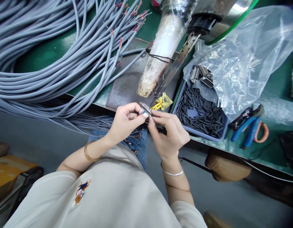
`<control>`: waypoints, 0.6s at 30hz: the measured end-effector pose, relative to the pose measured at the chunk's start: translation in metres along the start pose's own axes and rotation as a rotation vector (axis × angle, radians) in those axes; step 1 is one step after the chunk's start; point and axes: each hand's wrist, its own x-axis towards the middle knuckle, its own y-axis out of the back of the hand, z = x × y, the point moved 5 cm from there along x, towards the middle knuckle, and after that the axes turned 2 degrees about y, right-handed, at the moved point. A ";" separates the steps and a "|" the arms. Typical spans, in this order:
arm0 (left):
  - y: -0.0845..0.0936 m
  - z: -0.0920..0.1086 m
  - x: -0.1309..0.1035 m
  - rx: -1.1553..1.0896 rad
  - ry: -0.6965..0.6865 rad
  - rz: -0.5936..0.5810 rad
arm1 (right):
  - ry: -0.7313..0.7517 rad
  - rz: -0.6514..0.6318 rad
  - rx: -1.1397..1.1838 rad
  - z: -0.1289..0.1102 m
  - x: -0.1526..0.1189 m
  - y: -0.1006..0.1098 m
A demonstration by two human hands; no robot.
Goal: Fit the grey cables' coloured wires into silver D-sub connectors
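Observation:
Between my two hands is a small multi-pin cable connector (pixel 145 109), metal-edged with a row of pins. My left hand (pixel 127 122) pinches its left end between thumb and fingers; a bit of blue and white shows by the thumb. The thumb and forefinger of my right hand (pixel 168 131) close on its right end. Just beyond the connector, a yellow strip and crumpled yellow piece (pixel 164 102) lie by the tip of a metal holder (pixel 170 76). Whether a wire is also in my fingers is too small to tell.
Grey cables (pixel 65 66) with stripped coloured ends cover the bench's left. A wrapped white rod (pixel 152 63) slants down ahead. To the right are a blue bin (pixel 219 136) of short black tubes (pixel 198 110), a plastic bag (pixel 251 63) and blue-handled pliers (pixel 249 129). Finished-looking connectors (pixel 136 136) rest on my lap.

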 end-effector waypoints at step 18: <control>0.003 -0.008 -0.012 0.056 0.018 -0.160 | -0.344 0.089 0.344 0.018 -0.012 0.022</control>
